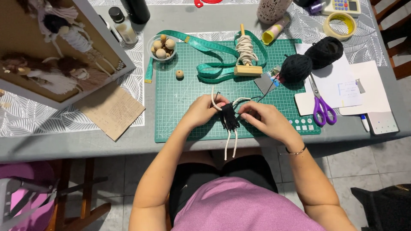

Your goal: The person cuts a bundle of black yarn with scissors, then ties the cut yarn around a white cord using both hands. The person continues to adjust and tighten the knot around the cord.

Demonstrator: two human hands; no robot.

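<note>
Pinching black yarn bundle (229, 118): both hands; bowl (162, 47) (clear) holds wooden beads (164, 44).

A green cutting mat (184, 96) ruled with a pale grid is lying on a grey surface (64, 145), flanked by white cloths (25, 122) printed with grey leaf outlines. A black yarn bundle (229, 117) is showing against cream cords (231, 143). A teal measuring tape (209, 47) is looping beside a cream cord spool (245, 49) on pale wood. Two black yarn balls (310, 60) are sitting by purple-handled scissors (324, 111) and white paper (338, 85). Tan wooden beads (162, 47) are filling a clear bowl. A brown paper sheet (112, 110) is lying left. A yellow tape roll (340, 23) is resting by the far edge.
</note>
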